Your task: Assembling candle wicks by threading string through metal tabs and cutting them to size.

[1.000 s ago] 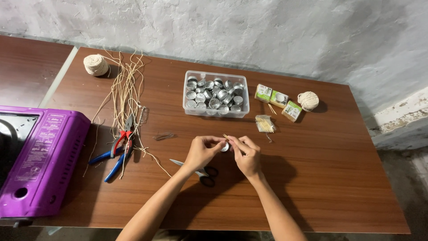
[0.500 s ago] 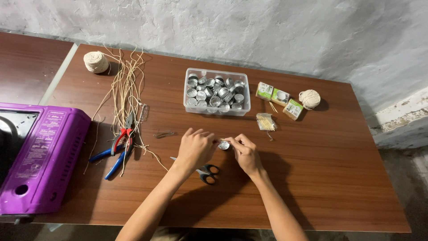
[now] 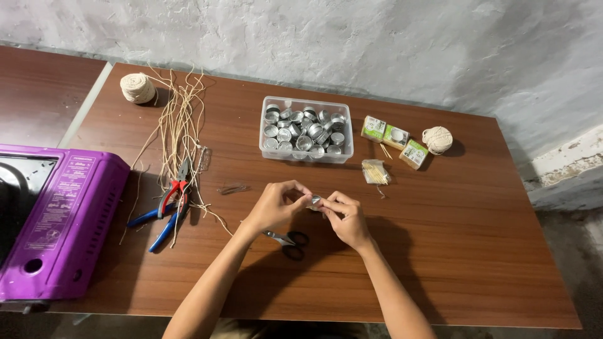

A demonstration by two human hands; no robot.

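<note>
Hands, left (image 3: pixel 274 207) and right (image 3: pixel 344 216), both pinch one small metal cup (image 3: pixel 315 201) mid-table, while the tub of cups (image 3: pixel 306 131) at 12 o'clock sits full, so barely started I'd say.

A brown wooden table (image 3: pixel 440 251) fills the frame. On it, upper centre, sits a clear plastic tub (image 3: pixel 306 156) of metal cups; 2 twine balls (image 3: pixel 137 88) lie upper left and upper right. Loose cords (image 3: pixel 179 119), pliers (image 3: pixel 173 196), black-handled scissors (image 3: pixel 287 241), 3 small boxes (image 3: pixel 392 137) and a purple stove (image 3: pixel 53 220) also rest there.
</note>
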